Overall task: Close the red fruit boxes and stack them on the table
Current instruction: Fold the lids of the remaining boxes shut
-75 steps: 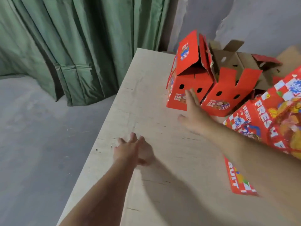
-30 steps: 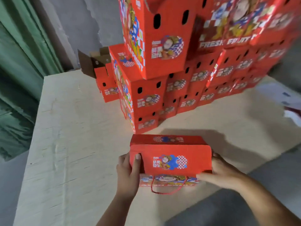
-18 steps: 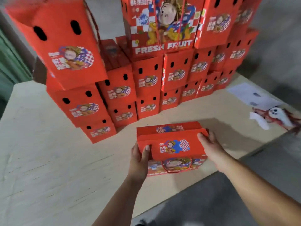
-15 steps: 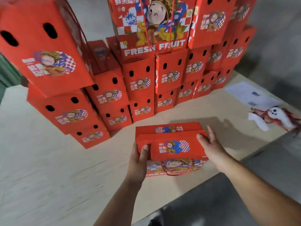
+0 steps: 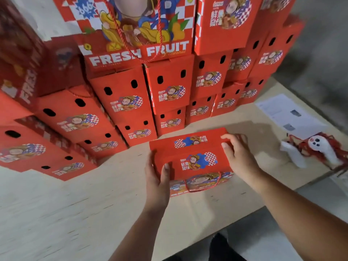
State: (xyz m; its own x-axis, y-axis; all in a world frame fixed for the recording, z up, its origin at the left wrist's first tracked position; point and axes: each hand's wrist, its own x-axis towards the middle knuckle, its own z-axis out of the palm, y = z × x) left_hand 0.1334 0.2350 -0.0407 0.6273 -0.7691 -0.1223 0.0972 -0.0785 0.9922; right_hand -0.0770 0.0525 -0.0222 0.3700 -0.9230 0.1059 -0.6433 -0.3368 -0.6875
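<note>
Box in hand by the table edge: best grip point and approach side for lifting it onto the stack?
Probably the two short ends, one hand from each side, as the left hand and right hand sit now. The red fruit box is wide and closed, and its rope handle hangs slack in front.

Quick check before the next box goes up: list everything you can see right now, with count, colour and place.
Held fruit box: one, red, on the table's near edge, between both hands.
Stacked fruit boxes: many, exact count unclear, red, piled in tiers behind the held box.
Table: one, pale wood, under everything.
Paper sheet: one, white, on the table at far right.
Soft toy: one, white with red strands, at the right table edge.
Left hand: grips the held box's left end.
Right hand: fingers curled on its right top corner.
</note>
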